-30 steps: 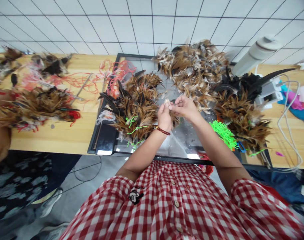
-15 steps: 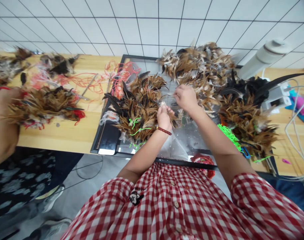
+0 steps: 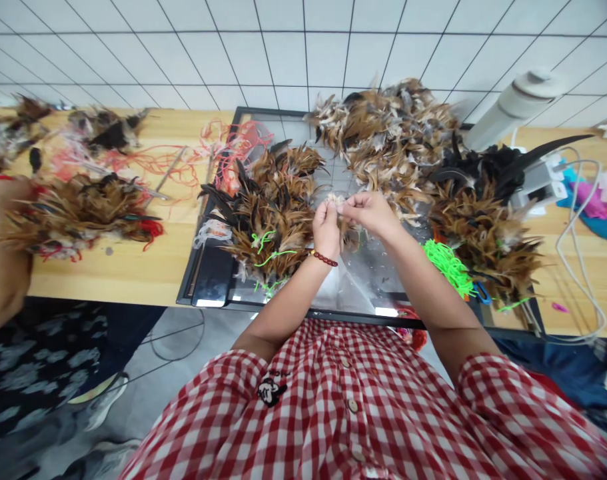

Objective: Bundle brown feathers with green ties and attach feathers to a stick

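My left hand (image 3: 327,228), with a dark red bead bracelet at the wrist, is closed around a small bunch of feathers (image 3: 335,199). The bunch's pale ends stick up above the fingers, and brown tips show below the hand. My right hand (image 3: 372,212) is pinched against those pale ends; what lies between its fingertips is too small to make out. Left of my hands is a heap of brown and black feathers (image 3: 278,207) with bright green strings (image 3: 274,259). Behind them spreads a larger pile of loose brown and white feathers (image 3: 388,133).
The feathers lie on a black-framed glass panel (image 3: 208,280) on a wooden table (image 3: 133,277). At right are green cords (image 3: 448,267), blue-handled scissors (image 3: 482,293), another feather heap (image 3: 493,240), a white bottle (image 3: 513,107) and a cable (image 3: 566,250). At left, a co-worker's hand (image 3: 8,220) holds feathers.
My right hand has moved left and down from beside the feather pile to meet the bunch in my left hand. The view has shifted slightly to the right.
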### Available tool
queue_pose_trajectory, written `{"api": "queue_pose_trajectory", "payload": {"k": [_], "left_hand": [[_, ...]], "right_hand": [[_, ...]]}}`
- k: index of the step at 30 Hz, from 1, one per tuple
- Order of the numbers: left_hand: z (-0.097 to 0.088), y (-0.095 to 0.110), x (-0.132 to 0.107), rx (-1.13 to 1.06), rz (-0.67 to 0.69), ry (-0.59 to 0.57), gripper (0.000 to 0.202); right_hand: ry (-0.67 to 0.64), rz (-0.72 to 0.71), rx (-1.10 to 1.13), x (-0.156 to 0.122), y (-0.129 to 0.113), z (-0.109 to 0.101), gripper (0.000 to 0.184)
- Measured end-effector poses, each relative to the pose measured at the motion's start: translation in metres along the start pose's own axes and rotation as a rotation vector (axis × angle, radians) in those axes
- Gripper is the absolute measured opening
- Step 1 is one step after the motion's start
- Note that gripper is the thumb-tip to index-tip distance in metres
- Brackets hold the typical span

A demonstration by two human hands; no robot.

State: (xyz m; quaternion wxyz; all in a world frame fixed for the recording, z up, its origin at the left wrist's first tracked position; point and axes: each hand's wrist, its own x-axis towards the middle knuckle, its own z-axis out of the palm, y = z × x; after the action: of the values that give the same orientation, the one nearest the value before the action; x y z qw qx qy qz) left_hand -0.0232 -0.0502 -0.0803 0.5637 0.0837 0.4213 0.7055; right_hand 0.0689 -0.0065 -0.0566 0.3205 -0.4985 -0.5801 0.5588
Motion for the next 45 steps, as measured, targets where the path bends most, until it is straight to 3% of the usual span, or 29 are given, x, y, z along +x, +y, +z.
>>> {"api": "queue_pose_trajectory", "payload": {"k": [5,10,17,22,25,33,37,40,42,45], "left_hand": [[0.001,-0.001,0.002,-0.025,-0.046,-0.024,0.024],[-0.003,-0.002,0.005,0.107,-0.102,-0.023,0.028],[-0.003,0.001,-0.003,0.244,-0.109,-0.116,0.034],[-0.003,0.002,-0.009,0.267,-0.202,-0.267,0.031],[-0.004,0.003,-0.010,0.274,-0.228,-0.317,0.026],[-0.005,0.009,-0.009,0.238,-0.197,-0.390,0.027],[-0.007,0.017,0.001,0.253,-0.091,-0.292,0.039],[-0.007,0.023,0.008,0.160,-0.009,-0.133,0.040],[-0.007,0.026,0.010,0.112,0.016,-0.068,0.037],[-0.006,0.026,0.009,0.072,0.027,-0.025,0.035]], "right_hand": [[0.013,0.027,-0.144,-0.003,-0.006,-0.007,0.055],[0.100,-0.096,-0.272,-0.002,0.003,-0.015,0.051],[-0.082,-0.206,0.082,0.001,0.012,-0.023,0.064],[-0.193,-0.225,0.143,0.006,0.018,-0.029,0.053],[-0.166,-0.206,0.186,0.006,0.018,-0.032,0.048],[-0.081,-0.126,0.271,0.012,0.011,-0.022,0.056],[-0.012,-0.207,0.039,0.034,0.002,-0.021,0.043],[0.122,-0.322,-0.403,0.044,-0.001,-0.028,0.020],[0.113,-0.299,-0.747,0.043,0.000,-0.030,0.010],[0.039,-0.240,-1.058,0.036,0.005,-0.023,0.026]]}}
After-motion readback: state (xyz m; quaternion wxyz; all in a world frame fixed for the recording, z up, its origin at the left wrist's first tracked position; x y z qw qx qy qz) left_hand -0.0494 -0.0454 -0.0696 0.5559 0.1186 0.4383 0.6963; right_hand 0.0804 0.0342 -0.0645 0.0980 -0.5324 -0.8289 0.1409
